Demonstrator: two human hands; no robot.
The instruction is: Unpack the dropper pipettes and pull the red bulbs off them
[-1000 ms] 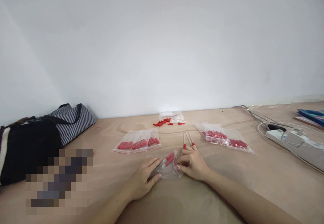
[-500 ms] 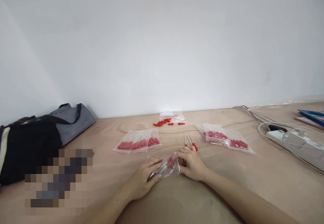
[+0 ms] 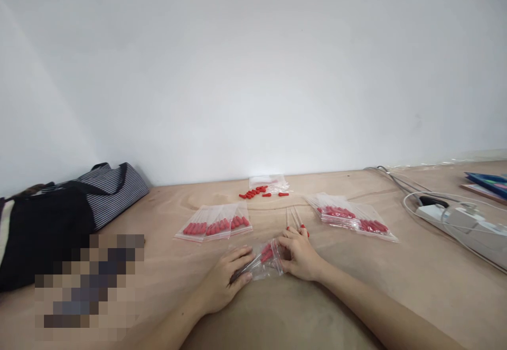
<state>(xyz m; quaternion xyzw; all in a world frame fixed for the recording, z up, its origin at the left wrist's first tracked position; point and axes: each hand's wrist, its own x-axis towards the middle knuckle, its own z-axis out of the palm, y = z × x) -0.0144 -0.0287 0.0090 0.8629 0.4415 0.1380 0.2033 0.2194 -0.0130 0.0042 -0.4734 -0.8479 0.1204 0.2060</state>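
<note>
My left hand is closed on the left end of a clear zip bag, its thumb and fingers on either side. Several glass droppers with red rubber bulbs lie inside that bag, bulbs toward the right. On the bag's right end my right hand is closed, thumb below and fingers above. Just beyond the right fingers lie loose droppers, their red bulbs partly hidden by the hand.
Filled bags of red-bulbed droppers fan out at left, more bags at right. Loose red bulbs and glass tubes lie near the wall. A striped bag stands far left; a power strip with cables sits at right.
Both hands keep their hold on the bag, almost still. My right fingers have shifted slightly over the bulbs of the loose droppers.
</note>
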